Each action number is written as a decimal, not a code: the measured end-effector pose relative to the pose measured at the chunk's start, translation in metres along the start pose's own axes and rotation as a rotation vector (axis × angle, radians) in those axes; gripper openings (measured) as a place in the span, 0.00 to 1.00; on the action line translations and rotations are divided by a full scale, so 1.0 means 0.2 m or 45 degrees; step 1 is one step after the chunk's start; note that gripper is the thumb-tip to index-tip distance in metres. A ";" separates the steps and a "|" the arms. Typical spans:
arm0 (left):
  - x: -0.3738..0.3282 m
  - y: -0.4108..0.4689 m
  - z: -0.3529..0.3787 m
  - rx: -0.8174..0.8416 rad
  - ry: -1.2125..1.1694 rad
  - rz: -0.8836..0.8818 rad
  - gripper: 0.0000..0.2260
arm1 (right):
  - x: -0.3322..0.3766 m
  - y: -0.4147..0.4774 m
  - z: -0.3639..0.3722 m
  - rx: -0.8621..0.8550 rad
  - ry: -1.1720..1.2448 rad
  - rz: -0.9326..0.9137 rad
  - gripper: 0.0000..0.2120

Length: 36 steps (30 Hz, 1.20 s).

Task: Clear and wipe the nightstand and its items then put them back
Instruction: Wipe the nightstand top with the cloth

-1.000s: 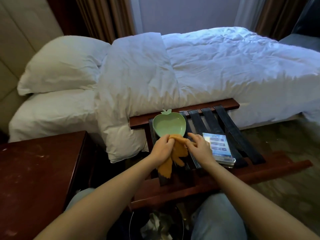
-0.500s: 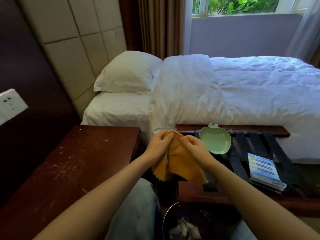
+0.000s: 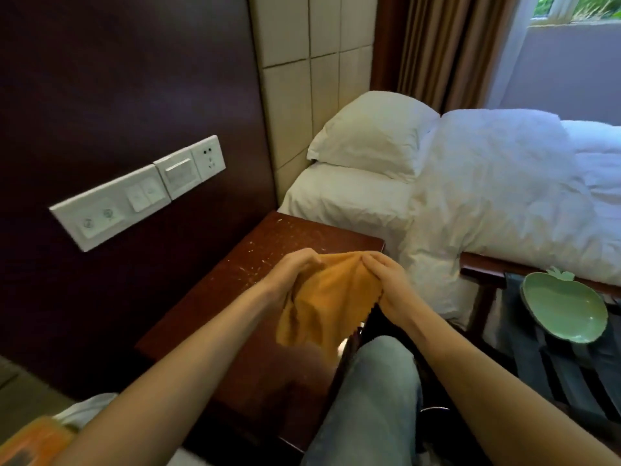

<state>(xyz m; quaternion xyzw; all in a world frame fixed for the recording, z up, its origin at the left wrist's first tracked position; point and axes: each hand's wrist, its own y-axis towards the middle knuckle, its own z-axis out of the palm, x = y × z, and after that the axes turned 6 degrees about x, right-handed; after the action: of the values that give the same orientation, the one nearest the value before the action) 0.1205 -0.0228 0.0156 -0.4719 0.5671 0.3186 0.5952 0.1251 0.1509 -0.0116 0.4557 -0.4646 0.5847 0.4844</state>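
— Where is the cloth?
— You hold the orange cloth (image 3: 322,304) up in front of you, over the near right part of the nightstand worktop (image 3: 268,243). It hangs from your 2 hands. Whether its lower edge touches the wood cannot be told.

— And the fingers?
— Your left hand (image 3: 292,274) has its fingers curled and clamped on the cloth's top edge. Your right hand (image 3: 386,284) pinches the same edge just beside it, fingers pressed together on the fabric.

— How does the worktop look?
— It is dark reddish wood flecked with pale marks. It stands against the dark wall below a white switch panel (image 3: 134,193), with the bed (image 3: 336,196) on its far side.

— And the other item?
— The green apple-shaped dish (image 3: 568,311) lies to your right on the dark straps of a wooden luggage rack (image 3: 477,268), well apart from the worktop. The rack stands against the bed, where 1 white pillow (image 3: 369,132) sits beside a rumpled duvet (image 3: 504,183). Your knee (image 3: 376,381), in jeans, is between nightstand and rack.
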 end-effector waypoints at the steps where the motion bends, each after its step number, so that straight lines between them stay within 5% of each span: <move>1: 0.01 -0.03 -0.05 0.063 0.040 -0.011 0.06 | 0.02 0.01 0.05 0.040 0.022 -0.001 0.08; 5: 0.04 -0.15 -0.21 0.365 0.087 -0.147 0.24 | 0.10 0.04 0.24 0.308 0.027 0.006 0.07; 7: 0.08 -0.18 -0.26 0.315 -0.048 -0.063 0.28 | 0.10 0.05 0.31 0.360 -0.100 -0.039 0.05; 12: 0.19 -0.26 -0.29 0.019 -0.543 0.239 0.15 | -0.01 -0.01 0.44 0.551 -0.392 -0.066 0.04; 15: 0.23 -0.31 -0.24 -0.088 -0.743 0.206 0.18 | -0.09 -0.07 0.51 0.680 -0.468 -0.005 0.03; 21: 0.27 -0.48 -0.19 -0.482 -0.344 0.130 0.11 | -0.20 -0.16 0.51 0.807 -0.463 0.092 0.07; 26: 0.44 -0.67 -0.21 -0.879 0.669 -0.075 0.10 | -0.40 -0.24 0.40 0.545 -0.664 0.105 0.09; 31: 0.81 -0.67 -0.02 -0.643 1.072 -0.261 0.15 | -0.70 -0.38 0.27 0.299 -1.164 -0.001 0.15; 34: 0.96 -0.62 0.13 -0.603 1.280 -0.248 0.17 | -0.74 -0.39 0.24 0.335 -1.470 -0.233 0.20; 36: 1.01 -0.62 0.20 -0.591 1.345 -0.235 0.21 | -0.73 -0.40 0.22 0.436 -1.610 -0.185 0.26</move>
<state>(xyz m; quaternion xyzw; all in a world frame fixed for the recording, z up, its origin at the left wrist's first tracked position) 0.2796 -0.0618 -0.1601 -0.7321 0.6590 0.1029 0.1382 0.2243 0.0935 -0.1407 0.8121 -0.5281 0.2360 0.0769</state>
